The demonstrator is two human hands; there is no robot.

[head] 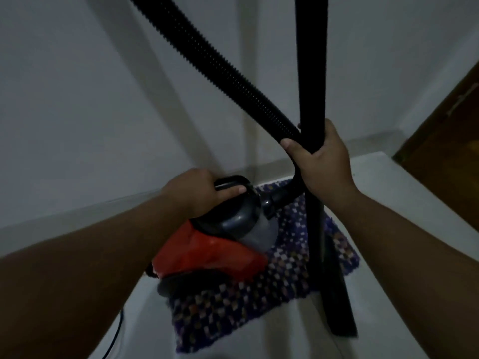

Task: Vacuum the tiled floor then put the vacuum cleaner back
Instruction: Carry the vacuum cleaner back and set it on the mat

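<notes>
A red and grey canister vacuum cleaner (215,252) sits over a purple patterned mat (259,301) on the pale tiled floor (404,193). My left hand (197,193) is closed around its black top handle. My right hand (321,161) grips the black wand (311,60), which stands nearly upright, together with the ribbed black hose (220,63) where the two cross. The wand's narrow floor nozzle (339,307) rests on the floor beside the mat's right edge.
Pale walls (77,99) meet in a corner right behind the vacuum. A brown wooden door (445,141) stands at the far right. A thin dark cord (114,338) runs along the floor at the lower left.
</notes>
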